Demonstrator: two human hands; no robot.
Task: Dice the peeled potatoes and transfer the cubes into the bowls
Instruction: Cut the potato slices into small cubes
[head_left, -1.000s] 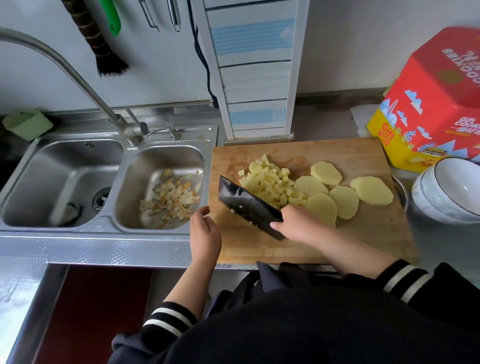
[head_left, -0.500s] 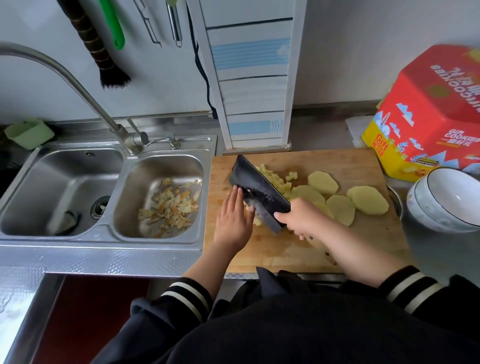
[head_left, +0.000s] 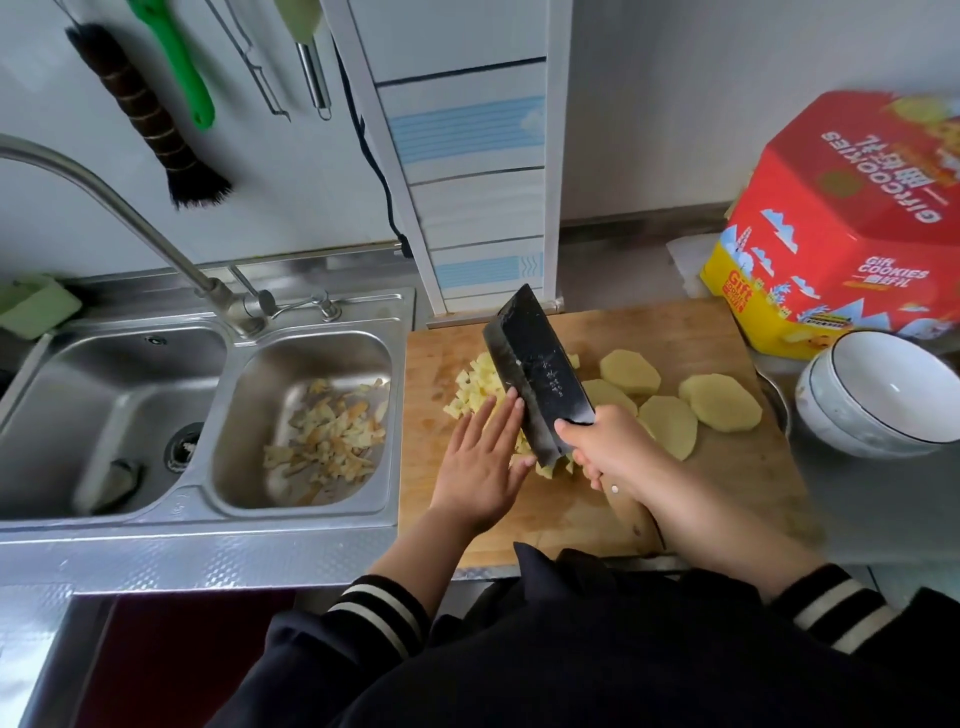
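Note:
A pile of yellow potato cubes (head_left: 475, 389) lies on the wooden cutting board (head_left: 727, 467). My right hand (head_left: 610, 447) grips the handle of a black cleaver (head_left: 537, 371), whose blade lies tilted over the pile. With its fingers straight, my left hand (head_left: 480, 457) presses against the cubes and the blade's left side. Several peeled potato slices (head_left: 719, 402) lie to the right of the blade. Stacked white bowls (head_left: 878, 395) stand off the board's right edge.
A double steel sink (head_left: 208, 415) lies to the left, with potato peels (head_left: 327, 441) in its right basin. A red and yellow cookie box (head_left: 841, 228) stands at the back right. A striped panel (head_left: 467, 156) leans on the wall behind the board.
The cleaver has swung from the board's front to lie over the cube pile. My left hand has moved from the board's left edge onto the cubes, beside the blade.

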